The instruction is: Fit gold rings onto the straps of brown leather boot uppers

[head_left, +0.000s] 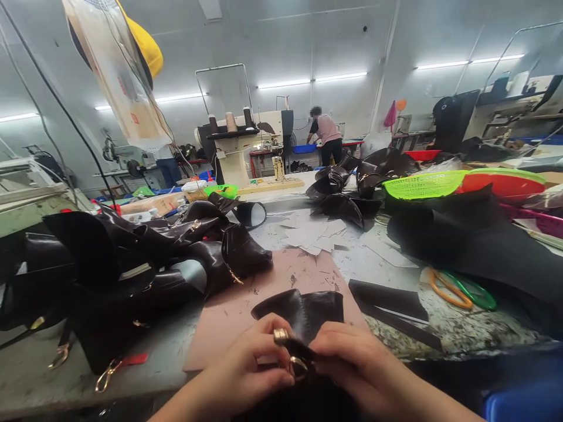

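A dark brown leather piece [303,310] lies on a pinkish board [233,316] at the bench's near edge. My left hand [248,363] pinches a gold metal buckle [281,336] at the leather's near end, fingers closed. My right hand [352,357] is closed on the same end of the leather, where a metal ring [299,364] shows between the two hands.
A heap of dark leather parts with gold clasps [132,269] fills the left. Black strips [391,302], scissors with orange and green handles [461,290], paper patterns [316,231] and green and red baskets [466,181] lie right. A person [328,138] stands far back by sewing machines [246,140].
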{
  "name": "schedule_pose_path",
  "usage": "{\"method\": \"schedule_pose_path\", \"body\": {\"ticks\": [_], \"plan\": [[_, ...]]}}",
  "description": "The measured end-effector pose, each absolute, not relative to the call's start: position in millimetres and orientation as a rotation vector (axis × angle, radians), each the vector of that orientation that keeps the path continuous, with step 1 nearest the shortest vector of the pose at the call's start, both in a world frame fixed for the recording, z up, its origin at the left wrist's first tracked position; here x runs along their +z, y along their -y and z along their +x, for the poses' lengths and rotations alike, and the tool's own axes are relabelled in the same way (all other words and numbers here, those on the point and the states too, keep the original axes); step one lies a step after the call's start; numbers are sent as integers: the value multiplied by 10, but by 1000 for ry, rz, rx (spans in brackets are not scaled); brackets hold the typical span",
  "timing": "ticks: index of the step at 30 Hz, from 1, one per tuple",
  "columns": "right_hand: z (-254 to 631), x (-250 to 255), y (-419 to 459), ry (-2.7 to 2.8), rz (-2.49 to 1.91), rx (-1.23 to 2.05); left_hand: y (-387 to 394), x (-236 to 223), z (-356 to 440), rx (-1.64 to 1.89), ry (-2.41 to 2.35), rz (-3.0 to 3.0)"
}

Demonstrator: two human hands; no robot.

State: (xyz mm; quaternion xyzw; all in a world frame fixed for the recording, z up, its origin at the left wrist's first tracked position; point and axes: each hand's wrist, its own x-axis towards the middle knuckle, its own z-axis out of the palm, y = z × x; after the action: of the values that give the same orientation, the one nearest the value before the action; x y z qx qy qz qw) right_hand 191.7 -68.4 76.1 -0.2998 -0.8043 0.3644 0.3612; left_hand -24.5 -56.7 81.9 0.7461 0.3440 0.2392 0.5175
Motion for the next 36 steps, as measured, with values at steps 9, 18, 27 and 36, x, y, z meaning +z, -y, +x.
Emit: {"method": "schedule_pose_path", "body": {"ticks": [9, 18, 27, 36], "plan": [[1840, 679, 666, 1741, -1021, 1264, 616, 665, -335, 868, -665, 1254], [1787, 698, 701, 1762, -1060, 1238, 698, 602, -306, 783, -609, 1187], [1718, 714, 814, 1755, -827, 1018, 738, 838, -70, 606, -937, 1343], [1685, 694, 959, 2007, -754, 87, 802, 896, -18, 545, -1053, 1587]]}}
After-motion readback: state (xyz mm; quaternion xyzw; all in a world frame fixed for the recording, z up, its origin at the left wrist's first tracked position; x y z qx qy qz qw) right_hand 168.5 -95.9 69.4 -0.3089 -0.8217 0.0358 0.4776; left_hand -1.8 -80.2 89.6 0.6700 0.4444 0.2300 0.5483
